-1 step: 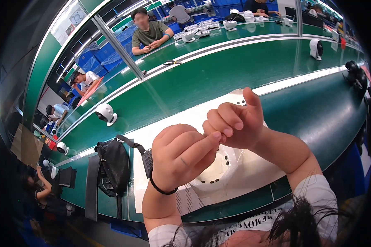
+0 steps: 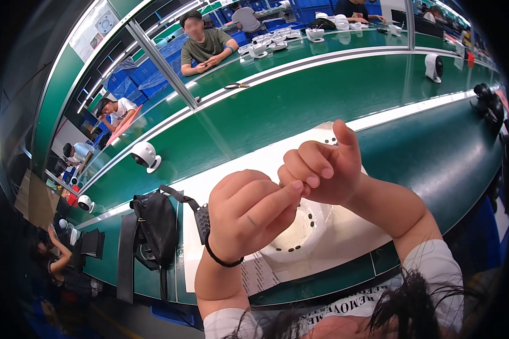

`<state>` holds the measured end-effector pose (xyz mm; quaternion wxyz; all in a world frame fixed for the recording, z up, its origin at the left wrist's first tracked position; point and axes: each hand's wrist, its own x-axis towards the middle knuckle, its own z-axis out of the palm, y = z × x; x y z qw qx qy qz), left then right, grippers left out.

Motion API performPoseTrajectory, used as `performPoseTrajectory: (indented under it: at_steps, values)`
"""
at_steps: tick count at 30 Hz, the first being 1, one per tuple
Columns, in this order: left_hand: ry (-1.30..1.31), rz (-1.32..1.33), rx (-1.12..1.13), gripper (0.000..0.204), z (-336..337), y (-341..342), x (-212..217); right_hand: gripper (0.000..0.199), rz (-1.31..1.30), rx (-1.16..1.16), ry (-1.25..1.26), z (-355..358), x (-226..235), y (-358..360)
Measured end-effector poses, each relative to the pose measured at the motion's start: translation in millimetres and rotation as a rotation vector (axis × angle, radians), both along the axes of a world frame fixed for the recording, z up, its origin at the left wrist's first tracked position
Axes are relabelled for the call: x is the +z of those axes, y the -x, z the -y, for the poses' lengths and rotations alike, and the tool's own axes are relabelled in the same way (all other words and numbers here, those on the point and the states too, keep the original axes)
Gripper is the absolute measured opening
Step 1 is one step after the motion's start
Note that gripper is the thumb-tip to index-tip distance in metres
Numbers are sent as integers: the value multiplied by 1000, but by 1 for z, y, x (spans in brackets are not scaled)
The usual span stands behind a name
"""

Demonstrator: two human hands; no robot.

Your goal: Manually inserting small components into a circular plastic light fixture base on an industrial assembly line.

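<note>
My left hand (image 2: pixel 249 217) and my right hand (image 2: pixel 325 169) meet above the bench, fingertips pressed together. Both are closed in a pinch, and whatever sits between the fingers is hidden or too small to make out. My right thumb points upward. Beneath them, partly covered by my hands, lies a pale, rounded, glossy piece (image 2: pixel 333 231) with several small dark oval bits (image 2: pixel 311 220) on it. It rests on a white sheet (image 2: pixel 203 192). By my left wrist is a printed paper sheet (image 2: pixel 258 274) with rows of marks.
A black mesh bag (image 2: pixel 155 226) lies on the green bench to the left. Beyond runs a green conveyor belt (image 2: pixel 237 124) carrying white cameras (image 2: pixel 146 156). Pliers (image 2: pixel 236 86) lie on the far bench, where a person (image 2: pixel 206 48) sits. Black items (image 2: pixel 488 107) stand far right.
</note>
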<state>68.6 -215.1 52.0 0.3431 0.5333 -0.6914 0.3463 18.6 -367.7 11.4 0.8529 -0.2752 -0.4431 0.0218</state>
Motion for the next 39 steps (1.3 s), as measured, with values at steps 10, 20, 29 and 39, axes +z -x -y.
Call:
performPoseTrajectory:
  at_steps: [10, 20, 29, 39]
  values:
    - [8, -40, -20, 24, 4, -2, -3, 59, -13, 89, -51, -1, -3, -2]
    - [-35, -161, -19, 24, 6, -1, -3, 59, 19, 78, -45, -1, -5, -4]
    - [-161, -563, -153, 27, 0, 0, -5, 61, 26, 101, -35, -1, -7, -5]
    - [-230, -702, -138, 39, 1, 0, -7, 34, -99, -84, 118, 1, -13, 3]
